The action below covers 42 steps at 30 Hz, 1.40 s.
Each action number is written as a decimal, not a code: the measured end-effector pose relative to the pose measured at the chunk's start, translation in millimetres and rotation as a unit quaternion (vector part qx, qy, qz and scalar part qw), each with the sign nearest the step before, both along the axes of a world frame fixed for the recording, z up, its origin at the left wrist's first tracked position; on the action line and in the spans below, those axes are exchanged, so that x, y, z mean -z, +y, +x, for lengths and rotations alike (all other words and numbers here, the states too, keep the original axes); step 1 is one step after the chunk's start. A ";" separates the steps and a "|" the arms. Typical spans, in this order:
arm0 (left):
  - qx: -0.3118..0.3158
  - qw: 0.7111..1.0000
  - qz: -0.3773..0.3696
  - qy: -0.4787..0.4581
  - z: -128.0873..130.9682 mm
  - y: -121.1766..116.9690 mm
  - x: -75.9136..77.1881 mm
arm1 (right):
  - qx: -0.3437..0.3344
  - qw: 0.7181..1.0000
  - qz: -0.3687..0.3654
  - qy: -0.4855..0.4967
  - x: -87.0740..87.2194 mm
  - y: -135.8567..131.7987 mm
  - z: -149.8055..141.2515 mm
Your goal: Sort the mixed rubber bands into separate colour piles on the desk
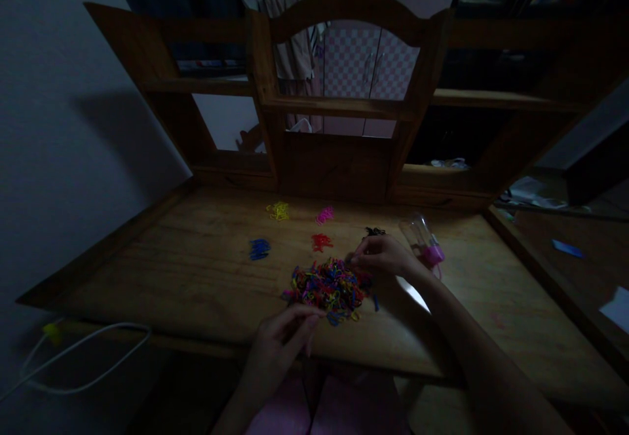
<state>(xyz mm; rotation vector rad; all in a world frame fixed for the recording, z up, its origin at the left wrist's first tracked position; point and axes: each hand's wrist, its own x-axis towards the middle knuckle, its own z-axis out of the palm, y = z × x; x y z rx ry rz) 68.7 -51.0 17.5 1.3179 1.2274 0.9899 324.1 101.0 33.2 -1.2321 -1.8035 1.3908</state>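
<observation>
Pinching with left hand [284, 338] at near edge of mixed pile [331, 287] on counter [196, 251], right hand [384, 255] at far right edge; cannot tell contents. Apparently sorting by colour; next, likely calls for placement with red group [321, 242] or similar beyond pile.

Heap [331, 285] on desk [206, 258]. Left of heap, slightly behind: side pile [259, 249]. Farther behind heap, also left: corner pile [280, 211]. Directly behind heap: middle pile [322, 242]; beyond it, back pile [325, 215]. Behind heap, rightward: right-hand pile [375, 231], then bottle [425, 242]. Well behind heap: shelf unit [337, 166]. Left hand [284, 337] before heap, leftward; right hand [386, 256] at heap's right rear. Cable [105, 327] far left of heap.
</observation>
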 end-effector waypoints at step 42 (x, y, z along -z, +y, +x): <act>-0.129 0.980 0.117 0.093 23.1 13.4 -23.2 | -0.157 0.974 0.019 0.160 -29.0 -47.5 -43.8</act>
